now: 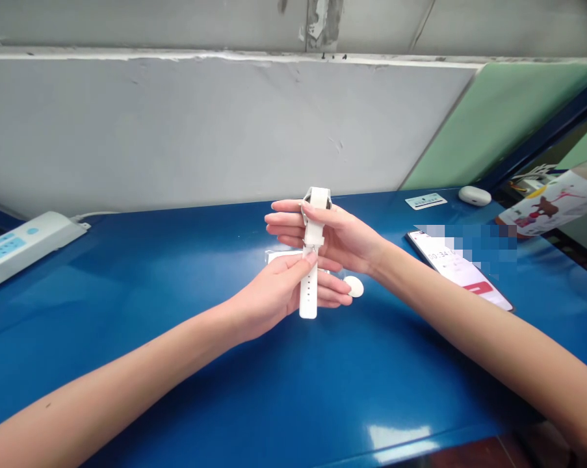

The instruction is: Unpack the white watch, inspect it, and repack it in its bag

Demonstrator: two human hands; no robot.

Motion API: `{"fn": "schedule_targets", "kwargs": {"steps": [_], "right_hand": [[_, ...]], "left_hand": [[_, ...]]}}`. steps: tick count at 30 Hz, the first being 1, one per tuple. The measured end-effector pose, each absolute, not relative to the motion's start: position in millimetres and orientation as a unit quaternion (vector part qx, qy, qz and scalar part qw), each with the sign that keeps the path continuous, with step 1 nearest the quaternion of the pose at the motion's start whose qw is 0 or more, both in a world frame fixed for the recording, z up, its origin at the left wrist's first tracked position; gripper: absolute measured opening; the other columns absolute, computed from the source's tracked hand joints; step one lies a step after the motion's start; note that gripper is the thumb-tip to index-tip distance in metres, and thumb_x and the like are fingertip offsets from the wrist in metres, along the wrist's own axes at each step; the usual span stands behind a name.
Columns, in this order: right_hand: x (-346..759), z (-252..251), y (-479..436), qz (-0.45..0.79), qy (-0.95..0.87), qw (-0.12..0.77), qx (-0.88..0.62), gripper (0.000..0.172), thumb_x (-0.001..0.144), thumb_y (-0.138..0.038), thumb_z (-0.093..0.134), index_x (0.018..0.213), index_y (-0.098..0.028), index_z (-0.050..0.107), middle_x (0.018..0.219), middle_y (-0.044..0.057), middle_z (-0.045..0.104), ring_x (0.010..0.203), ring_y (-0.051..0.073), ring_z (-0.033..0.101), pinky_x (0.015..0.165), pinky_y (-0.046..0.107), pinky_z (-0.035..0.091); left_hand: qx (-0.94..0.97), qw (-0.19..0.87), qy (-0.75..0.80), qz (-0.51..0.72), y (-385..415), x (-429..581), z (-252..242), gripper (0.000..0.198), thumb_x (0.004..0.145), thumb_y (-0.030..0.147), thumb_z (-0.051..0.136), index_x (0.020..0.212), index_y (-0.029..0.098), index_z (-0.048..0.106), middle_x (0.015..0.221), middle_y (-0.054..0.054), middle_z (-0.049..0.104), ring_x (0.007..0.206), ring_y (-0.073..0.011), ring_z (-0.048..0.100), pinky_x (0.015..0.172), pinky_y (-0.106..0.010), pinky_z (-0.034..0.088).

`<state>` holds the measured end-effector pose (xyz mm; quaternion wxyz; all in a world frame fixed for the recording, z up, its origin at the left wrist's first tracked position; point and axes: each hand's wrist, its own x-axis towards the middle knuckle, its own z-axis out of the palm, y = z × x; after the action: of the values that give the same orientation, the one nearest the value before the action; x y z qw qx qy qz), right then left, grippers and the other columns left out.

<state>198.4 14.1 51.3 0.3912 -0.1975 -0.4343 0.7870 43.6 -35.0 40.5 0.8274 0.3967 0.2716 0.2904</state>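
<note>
A white smartwatch (313, 244) with a white strap is held upright above the blue table (186, 364). My right hand (335, 234) grips the watch body near the top, thumb across the strap. My left hand (283, 289) pinches the hanging strap with its row of holes, just below the buckle. Under the hands a small white round disc (355, 286) lies on the table, and a flat white piece (279, 256) lies behind my left hand.
A phone (461, 270) with a lit screen lies at the right. A white oval case (474, 195) and a small card (425, 201) sit near the wall. A white power strip (20, 247) lies at the left. A printed package (551, 205) is at the far right.
</note>
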Motion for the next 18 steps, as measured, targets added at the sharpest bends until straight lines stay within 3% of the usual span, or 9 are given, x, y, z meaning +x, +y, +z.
{"fn": "schedule_targets", "kwargs": {"steps": [14, 18], "right_hand": [[197.0, 52.7, 14.4, 0.805, -0.413, 0.379, -0.196, 0.029, 0.102, -0.021, 0.046, 0.116, -0.015, 0.070, 0.119, 0.009, 0.076, 0.119, 0.018, 0.067, 0.113, 0.035, 0.043], [196.6, 53.2, 14.5, 0.805, -0.409, 0.383, -0.196, 0.027, 0.101, -0.019, 0.046, 0.116, -0.015, 0.069, 0.115, 0.008, 0.077, 0.115, 0.018, 0.068, 0.109, 0.034, 0.047]], "left_hand": [[0.435, 0.815, 0.272, 0.270, -37.3, 43.6, 39.0, 0.033, 0.093, 0.040, 0.069, 0.103, 0.009, 0.072, 0.105, -0.018, 0.077, 0.095, -0.0281, 0.075, 0.091, -0.042, 0.057], [0.423, 0.824, 0.273, 0.261, -38.9, 43.5, 39.1, 0.034, 0.093, 0.041, 0.070, 0.105, 0.009, 0.071, 0.105, -0.019, 0.076, 0.095, -0.0282, 0.075, 0.092, -0.043, 0.056]]}}
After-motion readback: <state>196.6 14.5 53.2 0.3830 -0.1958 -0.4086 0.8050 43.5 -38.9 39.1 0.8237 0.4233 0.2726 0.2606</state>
